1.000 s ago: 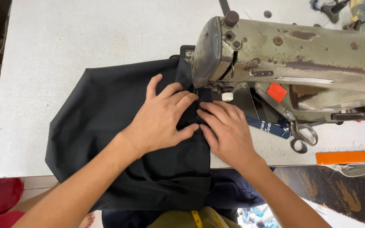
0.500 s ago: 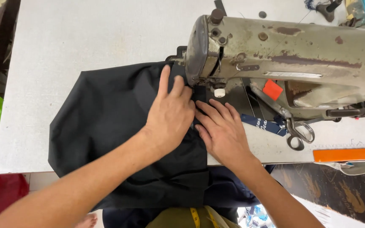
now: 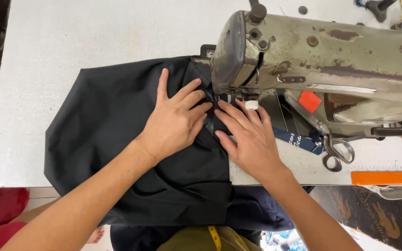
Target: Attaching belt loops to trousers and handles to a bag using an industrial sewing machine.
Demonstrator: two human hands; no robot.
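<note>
Black fabric lies spread over the left half of the pale sewing table, its near edge hanging off the front of the table toward your lap. Its right edge runs under the head of the worn, olive-grey sewing machine, at the presser foot.

Your left hand rests flat on the cloth, palm down, fingers spread and pointing toward the machine head; it grasps nothing and only presses the fabric to the table. Your right hand lies just beside it, likewise flat and unclenched, fingers extended toward the needle area, pressing the fabric edge where it meets the machine bed. The fingertips of the two hands nearly touch in front of the presser foot.

A small white knob sits under the machine head, just beyond your right fingertips. To the right, a dark blue strip lies on the bed, and a pair of scissors rests near it. An orange bar lies along the table's front edge at far right. A yellow tape measure shows at the bottom, over olive clothing.
</note>
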